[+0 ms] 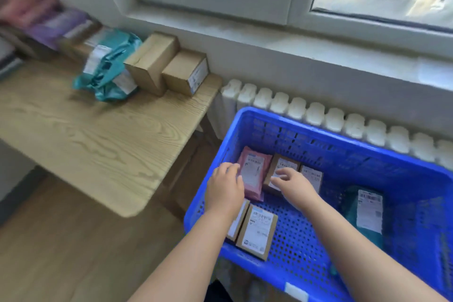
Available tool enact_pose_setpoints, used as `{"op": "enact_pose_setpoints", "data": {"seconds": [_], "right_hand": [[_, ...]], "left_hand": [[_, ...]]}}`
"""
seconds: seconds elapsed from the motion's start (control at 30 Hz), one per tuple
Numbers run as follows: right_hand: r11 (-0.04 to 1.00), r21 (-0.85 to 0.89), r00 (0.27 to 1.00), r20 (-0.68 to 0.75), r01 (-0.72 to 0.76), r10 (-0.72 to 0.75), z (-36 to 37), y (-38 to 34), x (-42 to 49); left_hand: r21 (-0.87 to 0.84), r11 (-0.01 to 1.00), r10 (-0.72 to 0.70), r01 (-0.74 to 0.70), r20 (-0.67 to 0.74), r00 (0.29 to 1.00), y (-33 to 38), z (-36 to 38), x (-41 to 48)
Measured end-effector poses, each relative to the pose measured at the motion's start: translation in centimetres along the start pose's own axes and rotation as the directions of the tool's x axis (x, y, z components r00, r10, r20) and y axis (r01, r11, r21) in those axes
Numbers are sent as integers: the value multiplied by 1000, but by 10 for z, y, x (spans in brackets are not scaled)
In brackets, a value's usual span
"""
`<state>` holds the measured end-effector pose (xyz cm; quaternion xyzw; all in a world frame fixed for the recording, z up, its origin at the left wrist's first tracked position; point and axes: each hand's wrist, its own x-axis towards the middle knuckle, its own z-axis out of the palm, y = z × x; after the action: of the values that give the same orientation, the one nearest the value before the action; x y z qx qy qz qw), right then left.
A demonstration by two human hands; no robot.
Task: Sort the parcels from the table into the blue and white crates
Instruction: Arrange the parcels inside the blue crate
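Observation:
Both my hands reach into the blue crate [367,154] at the lower right. My left hand [226,186] rests on the left edge of a pink mailer [255,176] lying flat in the crate. My right hand [293,182] hovers with spread fingers over a small brown box [277,167], holding nothing. Another labelled brown box [312,175] lies beside it, and a cardboard box [257,230] and a teal mailer [365,213] also lie in the crate. On the wooden table [98,135] stand a teal mailer [107,68] and two brown boxes [152,61], [183,71].
Blurred purple and pink parcels [49,22] line the table's far left along the wall. A white radiator [343,120] runs behind the crate under the window sill [294,39]. Wooden floor [61,252] lies below the table. No white crate is in view.

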<state>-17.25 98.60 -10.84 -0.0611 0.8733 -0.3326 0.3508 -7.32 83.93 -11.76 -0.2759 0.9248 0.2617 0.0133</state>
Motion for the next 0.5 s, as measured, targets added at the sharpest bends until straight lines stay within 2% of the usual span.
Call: {"op": "enact_pose_setpoints", "data": {"seconds": [0.23,0.5], "right_hand": [[984,-31,984,40,174,-173,32,-107,-27],[919,-89,919,129,384,-371,130,-229,-73]], "left_hand": [[-28,983,-181,179,-208,961,-70,-91,-31],[-106,955,-294,277,-222,930,-172,-196,-61]]}}
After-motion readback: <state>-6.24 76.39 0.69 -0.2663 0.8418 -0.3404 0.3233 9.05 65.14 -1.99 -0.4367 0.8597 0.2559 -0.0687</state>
